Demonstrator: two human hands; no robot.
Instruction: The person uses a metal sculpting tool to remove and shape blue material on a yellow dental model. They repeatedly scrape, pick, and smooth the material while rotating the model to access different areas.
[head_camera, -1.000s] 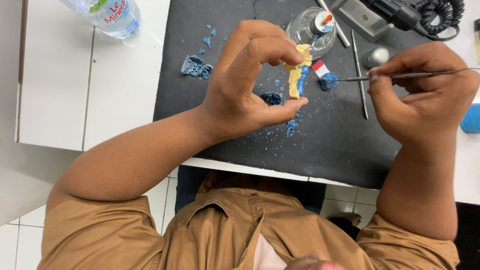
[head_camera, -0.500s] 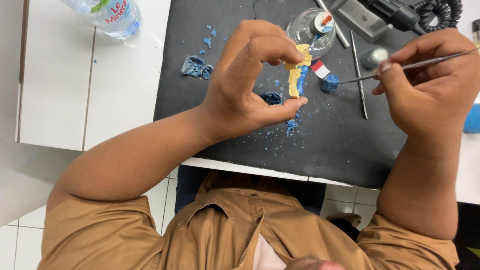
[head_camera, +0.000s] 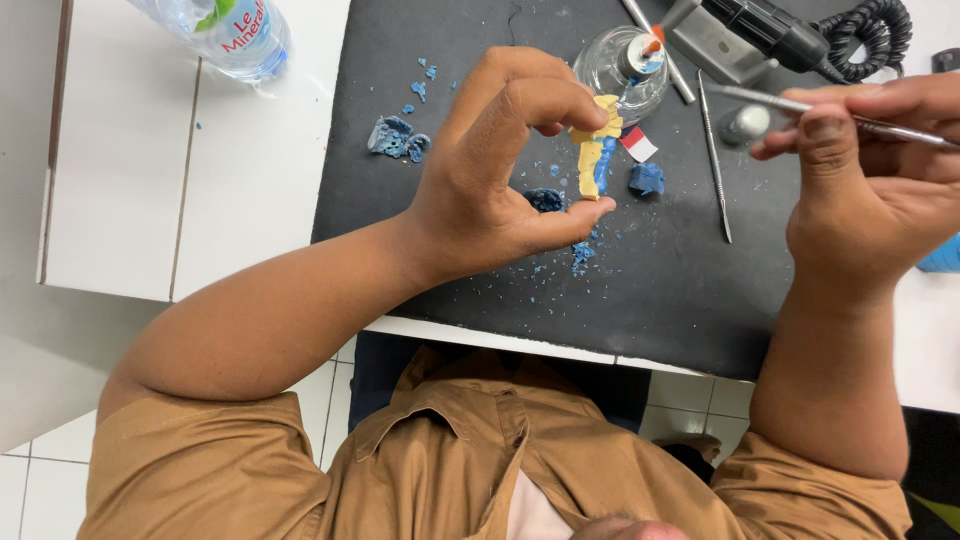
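Note:
My left hand pinches a small yellow model with blue wax on it, held upright between thumb and forefinger above the black mat. My right hand grips a thin metal carving tool, lifted up and to the right of the model, its tip pointing left toward a small glass burner. Blue wax crumbs lie on the mat under the model, and a blue wax lump sits just right of it.
A plastic water bottle lies at the top left on the white table. Blue wax chunks, a second metal tool, a small red and white piece, and a black handpiece with coiled cord sit on the mat.
My right hand has lifted the metal tool away from the model, moving it up and to the right. My left hand keeps the model in place.

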